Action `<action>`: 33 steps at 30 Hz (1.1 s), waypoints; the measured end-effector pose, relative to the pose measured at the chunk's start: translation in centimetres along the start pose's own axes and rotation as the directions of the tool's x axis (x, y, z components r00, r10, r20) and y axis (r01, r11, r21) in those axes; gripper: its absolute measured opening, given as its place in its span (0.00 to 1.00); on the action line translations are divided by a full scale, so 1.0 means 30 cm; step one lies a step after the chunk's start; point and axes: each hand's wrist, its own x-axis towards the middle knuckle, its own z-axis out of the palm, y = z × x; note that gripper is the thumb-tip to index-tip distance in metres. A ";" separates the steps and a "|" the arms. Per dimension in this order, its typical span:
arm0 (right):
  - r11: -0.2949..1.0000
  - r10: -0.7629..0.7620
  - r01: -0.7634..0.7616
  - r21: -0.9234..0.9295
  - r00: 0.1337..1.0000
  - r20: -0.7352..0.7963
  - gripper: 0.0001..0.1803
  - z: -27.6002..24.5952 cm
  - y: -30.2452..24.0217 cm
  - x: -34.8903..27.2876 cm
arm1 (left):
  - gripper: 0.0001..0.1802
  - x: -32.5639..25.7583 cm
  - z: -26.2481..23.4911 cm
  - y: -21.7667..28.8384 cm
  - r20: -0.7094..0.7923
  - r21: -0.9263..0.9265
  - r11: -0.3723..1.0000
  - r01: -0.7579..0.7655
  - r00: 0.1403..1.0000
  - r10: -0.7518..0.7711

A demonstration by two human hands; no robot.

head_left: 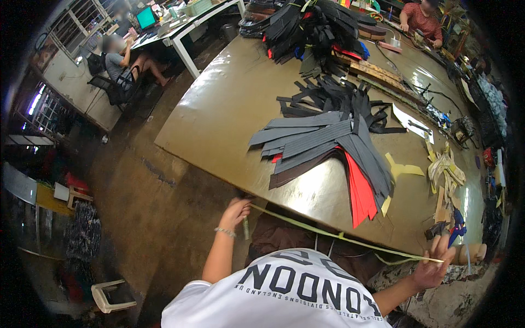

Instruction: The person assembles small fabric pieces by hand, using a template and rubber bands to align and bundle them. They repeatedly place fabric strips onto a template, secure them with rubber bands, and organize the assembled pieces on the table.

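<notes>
A thin pale yellow-green strip (306, 222) runs pulled nearly straight along the table's near edge, in front of my body. My left hand (235, 213), wearing a bracelet, is closed on its left part, and a short end hangs below the fingers. My right hand (436, 262) pinches the other end at the near right corner, some fingers raised. A second length of the strip sags below near the right hand. Just beyond, on the table, lies a fanned bundle of grey strips (311, 134) with red strips (358, 191) among them.
The large brown table (219, 115) carries black strips (322, 33) piled at the far side, yellow strips (404, 170) and a tied pale bundle (445, 169) at right. A person (421, 22) works at the far right; another person (120, 63) sits far left. A plastic stool (113, 295) stands lower left.
</notes>
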 end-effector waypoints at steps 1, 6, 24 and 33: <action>0.998 -0.012 0.019 0.064 0.994 -0.108 0.12 -0.005 -0.016 -0.007 | 0.08 0.018 0.019 -0.021 0.016 -0.112 0.994 0.010 1.000 -0.009; 0.893 -0.053 0.005 0.450 0.994 0.096 0.11 -0.035 -0.032 0.005 | 0.09 0.039 0.087 -0.012 0.021 -0.368 0.922 0.120 0.992 -0.121; 0.555 0.762 -0.297 -0.777 0.557 0.331 0.12 0.262 0.345 -0.170 | 0.14 -0.224 -0.491 0.666 -0.189 0.243 0.719 -0.651 0.695 0.694; 0.481 0.701 -0.001 -0.877 0.601 0.383 0.10 0.341 0.630 -0.260 | 0.20 0.142 -0.628 0.559 -0.530 0.223 0.765 -0.604 0.584 0.615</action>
